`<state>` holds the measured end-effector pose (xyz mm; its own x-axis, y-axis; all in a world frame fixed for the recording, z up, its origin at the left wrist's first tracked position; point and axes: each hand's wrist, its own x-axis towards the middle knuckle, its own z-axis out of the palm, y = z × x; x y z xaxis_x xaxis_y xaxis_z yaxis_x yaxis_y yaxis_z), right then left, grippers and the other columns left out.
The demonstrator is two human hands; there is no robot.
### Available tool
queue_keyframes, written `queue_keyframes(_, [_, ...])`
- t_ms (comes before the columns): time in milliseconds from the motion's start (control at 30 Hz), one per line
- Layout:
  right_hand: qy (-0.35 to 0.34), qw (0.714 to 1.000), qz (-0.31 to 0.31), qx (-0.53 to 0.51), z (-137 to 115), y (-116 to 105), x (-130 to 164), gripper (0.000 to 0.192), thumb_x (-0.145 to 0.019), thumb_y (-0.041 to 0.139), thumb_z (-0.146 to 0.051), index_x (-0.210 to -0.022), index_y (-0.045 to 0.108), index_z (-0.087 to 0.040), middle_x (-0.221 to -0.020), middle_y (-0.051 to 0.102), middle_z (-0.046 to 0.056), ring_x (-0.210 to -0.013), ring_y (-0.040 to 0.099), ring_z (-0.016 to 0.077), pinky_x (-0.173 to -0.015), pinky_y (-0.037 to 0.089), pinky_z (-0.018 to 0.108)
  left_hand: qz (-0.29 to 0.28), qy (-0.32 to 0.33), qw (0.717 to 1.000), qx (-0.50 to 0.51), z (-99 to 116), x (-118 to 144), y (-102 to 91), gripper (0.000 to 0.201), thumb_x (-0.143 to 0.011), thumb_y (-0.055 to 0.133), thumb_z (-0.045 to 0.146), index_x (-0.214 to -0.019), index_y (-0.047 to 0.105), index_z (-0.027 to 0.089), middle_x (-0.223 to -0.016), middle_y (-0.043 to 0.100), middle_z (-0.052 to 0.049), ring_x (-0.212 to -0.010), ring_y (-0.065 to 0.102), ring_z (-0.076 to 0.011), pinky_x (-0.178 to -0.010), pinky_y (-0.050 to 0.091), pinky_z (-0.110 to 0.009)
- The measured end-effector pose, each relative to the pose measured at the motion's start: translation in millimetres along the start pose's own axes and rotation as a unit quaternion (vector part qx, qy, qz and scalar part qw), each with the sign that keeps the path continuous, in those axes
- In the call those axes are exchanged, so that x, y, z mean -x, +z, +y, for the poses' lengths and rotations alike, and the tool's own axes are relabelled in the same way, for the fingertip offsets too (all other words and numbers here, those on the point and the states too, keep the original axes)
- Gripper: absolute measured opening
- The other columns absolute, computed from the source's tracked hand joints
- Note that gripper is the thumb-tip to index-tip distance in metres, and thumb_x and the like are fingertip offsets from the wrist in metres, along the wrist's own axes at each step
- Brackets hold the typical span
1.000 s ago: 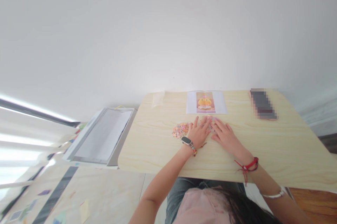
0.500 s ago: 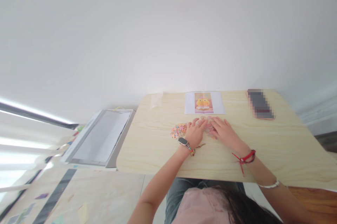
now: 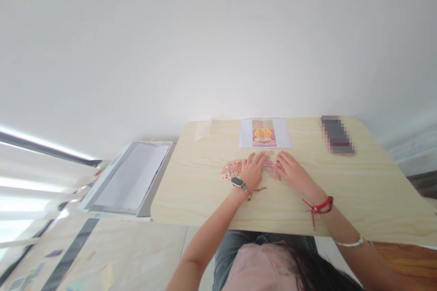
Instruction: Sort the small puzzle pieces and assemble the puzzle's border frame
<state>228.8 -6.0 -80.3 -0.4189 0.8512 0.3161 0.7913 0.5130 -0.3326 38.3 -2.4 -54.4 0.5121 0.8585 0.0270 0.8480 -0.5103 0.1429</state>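
Note:
Small jigsaw puzzle pieces (image 3: pixel 231 170) in pink, orange and other colours lie in a loose pile on the pale wooden table (image 3: pixel 191 191). My left hand (image 3: pixel 251 173) rests palm down over the middle of the pile, fingers apart, covering part of it. It wears a smartwatch and a beaded bracelet. My right hand (image 3: pixel 294 173) is at the pile's right edge, its fingers reaching left and slightly bent, with fingertips touching pieces. Beyond the hands lies a printed picture (image 3: pixel 263 134) of a yellow cartoon figure on white paper.
A blurred-out phone (image 3: pixel 337 136) lies at the table's back right. A clear plastic bag (image 3: pixel 203 130) is at the back left. Left of the table stands a grey-white box with papers (image 3: pixel 133 177). A white wall (image 3: pixel 218 45) rises behind the table.
My right hand has shifted slightly to the right, its fingers bending more, and a gap with pink pieces now shows between the hands. The left hand has moved only slightly.

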Motion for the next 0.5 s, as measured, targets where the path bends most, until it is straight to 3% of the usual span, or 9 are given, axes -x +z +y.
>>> queue_keyframes(267, [-0.044, 0.998, -0.03, 0.017, -4.0, 3.0, -7.0, 0.037, -0.089, 0.038, -0.03, -0.119, 0.053, -0.014, -0.125, 0.053, 0.012, -0.122, 0.04, 0.0244, -0.104, 0.031, 0.048, -0.02, 0.028, 0.999, 0.015, 2.4, -1.0, -1.0, 0.056, -0.086, 0.037, 0.011, -0.136, 0.026, 0.033, -0.141, 0.03, -0.004, -0.124, 0.029, -0.0299, -0.089, 0.04, -0.047])
queue_keyframes(400, [-0.055, 0.998, -0.037, 0.019, -2.0, 2.5, -7.3, 0.037, -0.091, 0.034, -0.028, -0.121, 0.053, -0.016, -0.123, 0.056, 0.01, -0.12, 0.043, 0.0228, -0.103, 0.03, 0.049, 0.003, 0.005, 1.0, 0.019, 0.9, -0.1, -0.5, 0.064, -0.083, 0.035, 0.004, -0.139, 0.018, 0.029, -0.139, 0.034, -0.005, -0.124, 0.028, -0.0273, -0.089, 0.041, -0.045])
queue_keyframes(500, [-0.026, 0.999, -0.011, 0.021, -2.4, 1.3, -3.1, 0.037, -0.09, 0.036, -0.029, -0.121, 0.053, -0.018, -0.123, 0.055, 0.01, -0.12, 0.042, 0.0248, -0.098, 0.036, 0.048, 0.011, 0.001, 1.0, 0.024, -0.5, -0.9, -0.6, 0.059, -0.082, 0.034, 0.003, -0.135, 0.028, 0.028, -0.138, 0.036, -0.003, -0.124, 0.028, -0.0269, -0.09, 0.041, -0.045])
